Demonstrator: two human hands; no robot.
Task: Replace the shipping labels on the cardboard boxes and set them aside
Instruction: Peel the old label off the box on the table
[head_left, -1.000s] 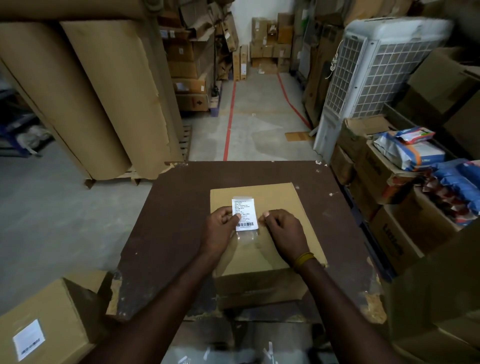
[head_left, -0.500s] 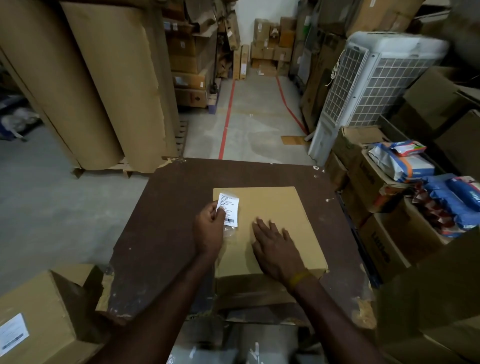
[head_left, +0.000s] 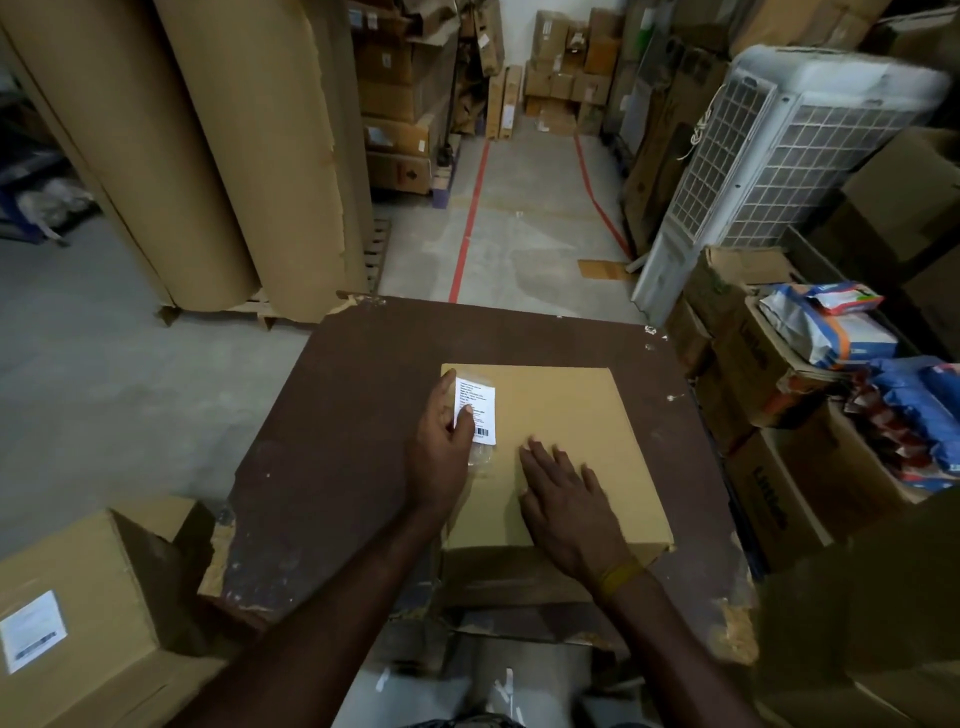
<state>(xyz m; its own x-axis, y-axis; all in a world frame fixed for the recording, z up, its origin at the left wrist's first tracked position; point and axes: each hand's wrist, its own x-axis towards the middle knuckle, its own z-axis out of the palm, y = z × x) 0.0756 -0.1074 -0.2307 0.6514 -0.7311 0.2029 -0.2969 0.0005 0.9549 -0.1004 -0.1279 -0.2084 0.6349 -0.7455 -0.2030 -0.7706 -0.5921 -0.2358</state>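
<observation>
A flat cardboard box (head_left: 566, 410) lies on a dark brown table (head_left: 337, 426). A white shipping label (head_left: 480, 410) with a barcode, in a clear sleeve, is at the box's far left corner. My left hand (head_left: 441, 447) pinches the label's left edge, thumb on its face. My right hand (head_left: 566, 493) rests flat on the box top, fingers straight, to the right of the label. A second cardboard box (head_left: 88, 613) with a white label (head_left: 34, 631) stands on the floor at the lower left.
Tall cardboard rolls (head_left: 208, 145) stand at the back left. A white air cooler (head_left: 789, 156) and stacked boxes with blue packets (head_left: 831, 332) crowd the right side. An aisle with red floor lines (head_left: 470, 218) runs ahead of the table.
The label has moved from the box's middle to its far left corner, held by my left hand alone. My right hand let go of it and now lies flat on the box.
</observation>
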